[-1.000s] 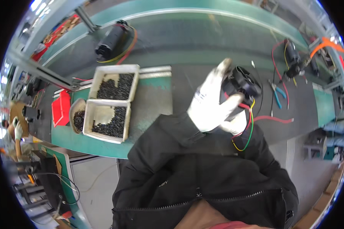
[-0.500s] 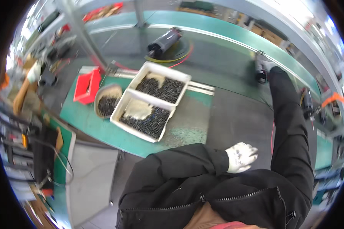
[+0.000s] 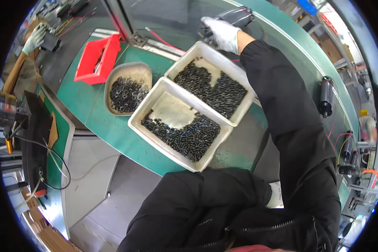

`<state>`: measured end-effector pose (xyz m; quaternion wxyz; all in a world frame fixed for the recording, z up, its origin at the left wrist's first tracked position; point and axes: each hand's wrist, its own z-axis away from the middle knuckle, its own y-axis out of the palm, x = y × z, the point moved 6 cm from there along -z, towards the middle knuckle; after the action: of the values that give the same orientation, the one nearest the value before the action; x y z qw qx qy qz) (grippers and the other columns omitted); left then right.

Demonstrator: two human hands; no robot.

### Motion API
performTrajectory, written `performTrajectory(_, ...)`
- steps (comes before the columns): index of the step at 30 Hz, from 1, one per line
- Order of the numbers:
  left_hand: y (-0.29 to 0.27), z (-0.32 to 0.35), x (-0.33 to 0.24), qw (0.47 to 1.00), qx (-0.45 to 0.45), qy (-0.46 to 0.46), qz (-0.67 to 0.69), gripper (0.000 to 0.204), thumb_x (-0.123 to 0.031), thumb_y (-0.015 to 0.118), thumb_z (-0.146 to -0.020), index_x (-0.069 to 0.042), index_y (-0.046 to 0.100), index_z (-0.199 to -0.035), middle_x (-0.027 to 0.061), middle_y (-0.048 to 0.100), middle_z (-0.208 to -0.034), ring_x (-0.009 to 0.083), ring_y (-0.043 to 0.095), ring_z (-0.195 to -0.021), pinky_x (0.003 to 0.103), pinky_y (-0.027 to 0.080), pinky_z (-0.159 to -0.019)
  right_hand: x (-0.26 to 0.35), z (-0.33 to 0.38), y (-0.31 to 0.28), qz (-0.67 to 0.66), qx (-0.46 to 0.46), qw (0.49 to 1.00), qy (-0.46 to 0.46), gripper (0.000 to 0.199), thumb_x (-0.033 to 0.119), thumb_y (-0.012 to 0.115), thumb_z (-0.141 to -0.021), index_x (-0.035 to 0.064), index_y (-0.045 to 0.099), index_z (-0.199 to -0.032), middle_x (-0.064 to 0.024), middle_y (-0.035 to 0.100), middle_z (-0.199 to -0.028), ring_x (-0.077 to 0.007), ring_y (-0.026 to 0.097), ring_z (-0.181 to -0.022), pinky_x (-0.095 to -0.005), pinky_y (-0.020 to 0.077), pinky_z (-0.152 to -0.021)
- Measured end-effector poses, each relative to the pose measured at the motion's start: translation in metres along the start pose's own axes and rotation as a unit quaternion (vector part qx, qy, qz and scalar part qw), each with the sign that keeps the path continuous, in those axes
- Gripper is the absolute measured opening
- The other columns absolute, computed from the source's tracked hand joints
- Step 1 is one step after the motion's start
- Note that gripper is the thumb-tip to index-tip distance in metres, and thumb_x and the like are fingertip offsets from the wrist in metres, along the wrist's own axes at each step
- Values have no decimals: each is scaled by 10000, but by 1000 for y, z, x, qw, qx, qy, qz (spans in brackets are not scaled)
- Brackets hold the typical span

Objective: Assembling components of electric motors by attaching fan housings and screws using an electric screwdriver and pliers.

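Observation:
My right hand [image 3: 224,34], in a white glove, reaches over the far bin to a dark cylindrical motor [image 3: 236,17] lying on the bench. Its fingers close round the motor's left end, which they partly hide. My left hand [image 3: 276,195], also gloved in white, is tucked by my chest. Only a patch of that glove shows below my right arm, and its fingers are hidden. Nearest to the right hand is a white bin [image 3: 171,72] of small black cylindrical parts. A second white bin [image 3: 134,120] touches it, holding similar black parts with a few blue ones.
A beige tray [image 3: 109,105] of black rings and a red box [image 3: 83,75] stand left of the bins. Another dark motor [image 3: 326,97] lies at the right. At far left, a co-worker's gloved hand [image 3: 35,38] holds a dark cylinder [image 3: 50,41]. A metal post [image 3: 119,19] rises behind.
My right hand has left the motor at the right and moved left to the one behind the bins. The view has shifted closer to the bins. My left hand is now mostly covered.

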<state>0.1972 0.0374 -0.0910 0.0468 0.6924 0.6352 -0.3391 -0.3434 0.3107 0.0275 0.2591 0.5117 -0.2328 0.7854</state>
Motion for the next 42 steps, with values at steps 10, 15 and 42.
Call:
performTrajectory(10, -174, -20, -44, 985, 116, -100, 75, 339, -296, 537, -851, -90, 618, -1108, 111, 620, -1109, 278, 595, -1001, 404, 448, -905, -5, -32, 0, 223, -70, 960, -153, 271, 345, 548, -864, 93, 577, -768, 1, 549, -677, -128, 513, -607, -288, 378, -517)
performTrajectory(15, -166, -14, -50, 986, 94, -141, 12, 184, -277, 555, -811, -110, 629, -835, 60, 613, -875, 263, 588, -834, 401, 458, -790, 35, 44, -84, 562, -28, 807, -178, 432, 382, 522, -874, -47, 571, -860, -65, 580, -719, -187, 496, -679, -364, 399, -653)
performTrajectory(42, -279, -81, 99, 776, 13, -311, -548, 738, -545, 546, -812, 46, 517, -1254, 292, 481, -1291, 420, 407, -1240, 472, 297, -1036, -1, 399, -217, 526, -61, 843, -97, 366, 317, 487, -900, -11, 633, -832, -155, 627, -738, -255, 561, -668, -383, 425, -638)
